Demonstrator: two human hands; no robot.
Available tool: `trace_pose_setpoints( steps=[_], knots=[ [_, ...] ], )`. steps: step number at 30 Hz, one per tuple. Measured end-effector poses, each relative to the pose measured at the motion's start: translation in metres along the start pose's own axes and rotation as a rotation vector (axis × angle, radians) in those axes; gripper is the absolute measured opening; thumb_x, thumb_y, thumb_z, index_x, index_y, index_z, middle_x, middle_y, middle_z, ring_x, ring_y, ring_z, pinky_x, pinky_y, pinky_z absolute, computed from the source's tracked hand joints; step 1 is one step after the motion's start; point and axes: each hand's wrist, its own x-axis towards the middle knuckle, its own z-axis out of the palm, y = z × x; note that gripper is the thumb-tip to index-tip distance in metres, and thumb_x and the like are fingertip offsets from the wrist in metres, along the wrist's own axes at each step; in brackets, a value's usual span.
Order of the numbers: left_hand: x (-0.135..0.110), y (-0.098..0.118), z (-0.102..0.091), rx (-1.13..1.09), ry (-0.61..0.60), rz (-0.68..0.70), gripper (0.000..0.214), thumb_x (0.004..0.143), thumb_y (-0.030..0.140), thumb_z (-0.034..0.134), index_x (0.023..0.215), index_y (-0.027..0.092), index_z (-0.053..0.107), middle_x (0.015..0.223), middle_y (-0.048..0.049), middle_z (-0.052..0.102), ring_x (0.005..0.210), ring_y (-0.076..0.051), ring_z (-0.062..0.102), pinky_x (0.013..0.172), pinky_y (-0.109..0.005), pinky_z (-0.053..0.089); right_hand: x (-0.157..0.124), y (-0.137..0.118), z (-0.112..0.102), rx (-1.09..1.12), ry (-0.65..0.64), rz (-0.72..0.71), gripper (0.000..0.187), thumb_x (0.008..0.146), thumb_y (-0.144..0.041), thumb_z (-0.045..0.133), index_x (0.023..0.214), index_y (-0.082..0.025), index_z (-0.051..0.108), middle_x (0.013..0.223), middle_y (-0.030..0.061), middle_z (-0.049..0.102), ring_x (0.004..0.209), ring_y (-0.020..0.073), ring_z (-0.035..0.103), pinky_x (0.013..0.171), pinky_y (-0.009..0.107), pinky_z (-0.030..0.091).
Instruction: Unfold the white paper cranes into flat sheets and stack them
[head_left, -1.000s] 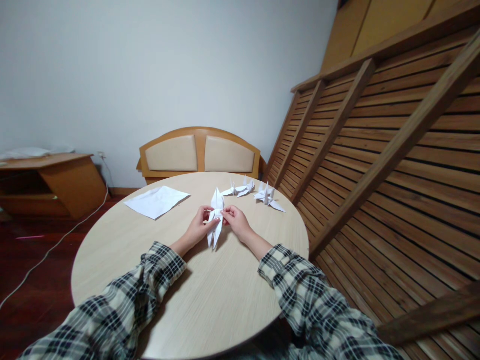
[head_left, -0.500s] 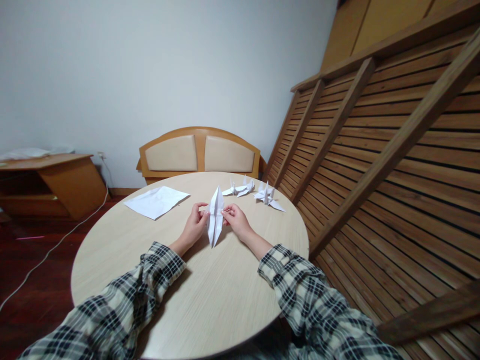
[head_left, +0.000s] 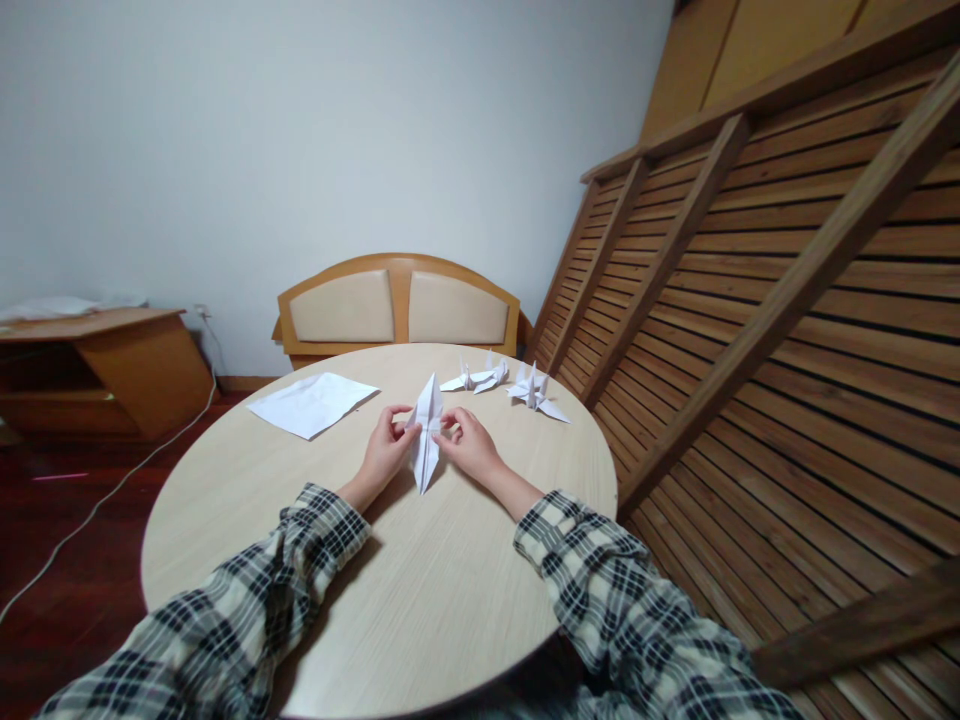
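Note:
A long, diamond-shaped piece of folded white paper point(head_left: 427, 440) stands between my hands, its points up and down, just over the round table point(head_left: 450, 600). My left hand point(head_left: 388, 446) pinches its left edge, thumb in front and fingers partly behind. On the other side, my right hand point(head_left: 469, 443) pinches the right edge between thumb and fingers. A crease runs down the lower half of the paper. Beyond my right hand sit several white paper cranes point(head_left: 532, 390).
Flat white paper point(head_left: 312, 404) lies at the table's far left. Behind the table stands a padded wooden headboard point(head_left: 401, 300). A slatted wooden frame point(head_left: 750, 350) leans on the right. At the left are a wooden cabinet point(head_left: 142, 370) and a white cable point(head_left: 112, 492) on the floor.
The folded paper and both hands have shifted slightly left. The fingers of my right hand have changed position a little at the paper's edge. The cranes and flat paper stay in place.

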Motion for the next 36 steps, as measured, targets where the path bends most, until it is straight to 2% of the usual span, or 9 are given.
trace_pose_setpoints(
  steps=[5,10,15,18,22,25,30,33,36],
  knots=[
    [-0.001,0.002,0.0,0.007,0.008,0.008,0.048,0.069,0.042,0.071,0.105,0.018,0.051,0.06,0.0077,0.051,0.054,-0.011,0.051,0.05,-0.021,0.037,-0.003,-0.007,-0.002,-0.067,-0.016,0.016,0.029,0.075,-0.025,0.07,0.099,-0.021,0.054,0.1,0.0013,0.057,0.059,0.0079,0.048,0.065,0.028,0.045],
    [-0.003,0.006,0.002,0.017,-0.002,0.01,0.045,0.07,0.04,0.071,0.105,0.018,0.051,0.056,0.0095,0.047,0.051,-0.01,0.048,0.048,-0.019,0.033,-0.005,-0.012,-0.003,-0.177,0.013,-0.013,0.027,0.076,-0.025,0.068,0.1,-0.021,0.056,0.105,0.0043,0.057,0.074,0.0136,0.054,0.071,0.03,0.046],
    [-0.005,0.009,0.003,0.012,-0.053,0.018,0.045,0.073,0.04,0.068,0.106,0.018,0.047,0.062,0.0071,0.053,0.056,-0.012,0.053,0.052,-0.022,0.041,-0.004,-0.013,-0.003,-0.202,0.073,-0.029,0.026,0.078,-0.021,0.062,0.103,-0.02,0.057,0.104,0.0057,0.06,0.081,0.0168,0.056,0.076,0.032,0.047],
    [-0.004,0.007,0.003,0.029,-0.059,0.019,0.044,0.074,0.04,0.067,0.106,0.018,0.047,0.065,0.0056,0.056,0.058,-0.012,0.054,0.054,-0.023,0.043,-0.002,-0.009,-0.002,-0.151,0.081,-0.01,0.022,0.079,-0.017,0.058,0.1,-0.02,0.06,0.1,0.0052,0.061,0.08,0.0168,0.057,0.076,0.031,0.046],
    [-0.003,0.003,0.002,0.031,-0.057,0.036,0.042,0.076,0.041,0.066,0.106,0.018,0.049,0.07,0.0034,0.058,0.061,-0.013,0.056,0.055,-0.023,0.044,0.003,0.001,-0.001,0.013,0.071,0.035,0.01,0.082,-0.022,0.054,0.084,-0.018,0.062,0.086,0.0046,0.063,0.077,0.0169,0.057,0.074,0.031,0.045],
    [-0.002,0.001,0.001,0.014,-0.05,0.046,0.045,0.078,0.041,0.064,0.113,0.018,0.046,0.069,0.0038,0.058,0.061,-0.013,0.057,0.056,-0.024,0.046,0.006,0.006,0.001,0.259,0.059,0.127,0.015,0.082,-0.031,0.055,0.082,-0.017,0.062,0.082,0.0033,0.064,0.077,0.0168,0.057,0.073,0.03,0.045],
    [-0.002,-0.005,0.001,0.037,-0.076,0.018,0.055,0.083,0.038,0.058,0.128,0.017,0.035,0.074,0.0023,0.06,0.063,-0.014,0.059,0.057,-0.026,0.049,0.005,0.004,0.005,0.613,-0.071,0.243,0.026,0.075,-0.04,0.063,0.085,-0.017,0.063,0.081,0.0018,0.064,0.075,0.016,0.059,0.073,0.029,0.047],
    [-0.001,-0.008,-0.001,0.122,-0.002,0.097,0.054,0.08,0.032,0.061,0.126,0.02,0.036,0.1,-0.0057,0.06,0.079,-0.017,0.061,0.06,-0.028,0.052,0.004,0.002,0.007,0.588,-0.056,0.225,0.025,0.074,-0.04,0.064,0.083,-0.017,0.062,0.078,0.0012,0.063,0.073,0.0155,0.058,0.071,0.029,0.047],
    [-0.001,-0.004,-0.003,0.348,0.12,0.266,0.035,0.079,0.027,0.064,0.11,0.02,0.051,0.113,-0.0088,0.052,0.096,-0.02,0.056,0.07,-0.032,0.053,0.005,0.003,0.007,0.422,0.055,0.157,0.022,0.076,-0.039,0.061,0.081,-0.017,0.061,0.078,0.0018,0.063,0.072,0.016,0.058,0.068,0.028,0.047]
  ],
)
